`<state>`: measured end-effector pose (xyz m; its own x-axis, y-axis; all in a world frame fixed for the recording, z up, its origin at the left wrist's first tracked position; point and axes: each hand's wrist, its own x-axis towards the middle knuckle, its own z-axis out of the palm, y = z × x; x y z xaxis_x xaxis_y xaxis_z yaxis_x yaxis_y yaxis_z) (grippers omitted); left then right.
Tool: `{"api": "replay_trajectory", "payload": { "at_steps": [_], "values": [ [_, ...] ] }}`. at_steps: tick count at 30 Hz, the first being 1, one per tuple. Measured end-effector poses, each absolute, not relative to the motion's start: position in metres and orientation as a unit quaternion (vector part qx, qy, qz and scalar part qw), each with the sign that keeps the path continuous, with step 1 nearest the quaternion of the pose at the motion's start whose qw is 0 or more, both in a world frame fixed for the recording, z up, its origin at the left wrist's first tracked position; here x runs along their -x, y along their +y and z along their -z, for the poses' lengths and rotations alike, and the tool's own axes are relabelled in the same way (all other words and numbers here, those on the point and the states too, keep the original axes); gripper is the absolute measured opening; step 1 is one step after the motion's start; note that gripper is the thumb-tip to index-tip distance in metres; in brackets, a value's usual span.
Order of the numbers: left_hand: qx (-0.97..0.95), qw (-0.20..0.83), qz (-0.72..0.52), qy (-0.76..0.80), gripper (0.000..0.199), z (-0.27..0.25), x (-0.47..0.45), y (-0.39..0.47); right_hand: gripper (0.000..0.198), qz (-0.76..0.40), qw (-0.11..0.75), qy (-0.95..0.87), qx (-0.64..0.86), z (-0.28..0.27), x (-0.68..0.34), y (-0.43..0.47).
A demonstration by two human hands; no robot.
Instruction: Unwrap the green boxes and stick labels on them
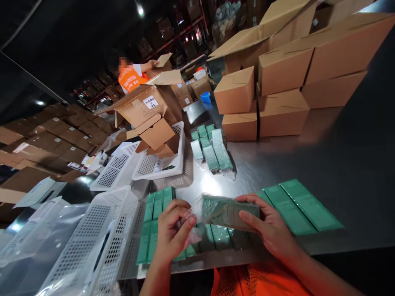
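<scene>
A dark metal bench [339, 160] is spreading out in front of both hands and running well past the right one. Ahead and to the right of the right hand, brown cartons [285, 74] are standing on it in a stack. Well ahead of the left hand, a large carton [138, 113] with a white label is standing with its flaps spread, and a co-worker [132, 78] in an orange vest is working beyond it. A white basket [121, 230] is sitting to the left of the left hand; farther ahead, another basket [180, 160] is holding a small carton [156, 133].

Green boxes [151, 228] are lying just beside the left hand, more are lying below and between the hands, and others are lying flat just right of the right hand. Ahead of both hands, wrapped boxes [212, 152] are resting in a cluster.

The held box [228, 211], wrapped in clear plastic, is staying between the hands, above the green ones. The right hand [271, 226] is gripping its right end, thumb on the near side. The left hand [173, 230] is pinching the loose plastic film [197, 207] at the left end. A blue object [205, 97] is lying far ahead of both hands.
</scene>
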<state>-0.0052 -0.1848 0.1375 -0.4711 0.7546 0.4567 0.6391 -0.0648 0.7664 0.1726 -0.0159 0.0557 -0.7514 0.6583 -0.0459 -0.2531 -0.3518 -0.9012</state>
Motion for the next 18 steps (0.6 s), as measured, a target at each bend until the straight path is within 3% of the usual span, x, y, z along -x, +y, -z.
{"api": "replay_trajectory", "payload": {
  "at_steps": [4, 8, 11, 18],
  "values": [
    [-0.445, 0.175, -0.602, 0.639, 0.031, -0.124, 0.004, -0.19, 0.042, -0.814, 0.271, -0.472, 0.202, -0.059, -0.172, -0.017],
    [-0.298, 0.275, -0.63, 0.662, 0.028, -0.118, 0.008, -0.187, 0.031, -0.745, 0.33, -0.543, 0.205, -0.063, -0.172, -0.015],
    [-0.261, 0.259, -0.604, 0.707, 0.026, -0.12, 0.011, -0.182, 0.023, -0.7, 0.355, -0.587, 0.2, -0.065, -0.172, -0.016],
    [-0.298, 0.364, -0.512, 0.719, 0.061, -0.123, 0.023, -0.187, 0.019, -0.694, 0.349, -0.603, 0.183, -0.065, -0.171, -0.019]
  ]
}}
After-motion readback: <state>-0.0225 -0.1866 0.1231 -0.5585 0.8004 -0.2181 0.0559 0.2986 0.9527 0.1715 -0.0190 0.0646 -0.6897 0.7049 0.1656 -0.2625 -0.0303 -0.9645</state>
